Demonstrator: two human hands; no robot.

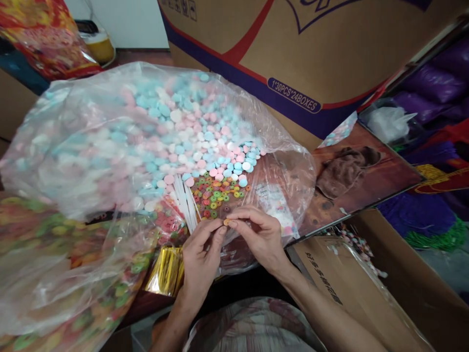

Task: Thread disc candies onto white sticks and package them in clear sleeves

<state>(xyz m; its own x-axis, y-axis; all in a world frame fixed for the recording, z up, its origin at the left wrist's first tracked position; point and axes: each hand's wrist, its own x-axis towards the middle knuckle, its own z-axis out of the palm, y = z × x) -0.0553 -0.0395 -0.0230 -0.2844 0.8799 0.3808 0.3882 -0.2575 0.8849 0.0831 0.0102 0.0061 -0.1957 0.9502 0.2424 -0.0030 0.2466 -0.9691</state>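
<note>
My left hand [201, 253] and my right hand [263, 238] meet at their fingertips around a small orange ring-shaped candy [226, 222]. Thumb and forefinger of each hand pinch it. Just beyond it lies a spread of red, green and yellow ring candies [214, 198]. Behind those, pink, blue and white round candies [220, 161] spill from a large clear plastic bag [91, 98]. White sticks [185, 198] lie left of the rings. Beside my left wrist is a bundle of gold twist ties [165, 271].
A big cardboard box [234, 54] stands at the back. A brown cloth [342, 171] lies on the table [388, 171] to the right. Below the table edge is an open carton [340, 283]. Another bag of ring candies [47, 293] fills the front left.
</note>
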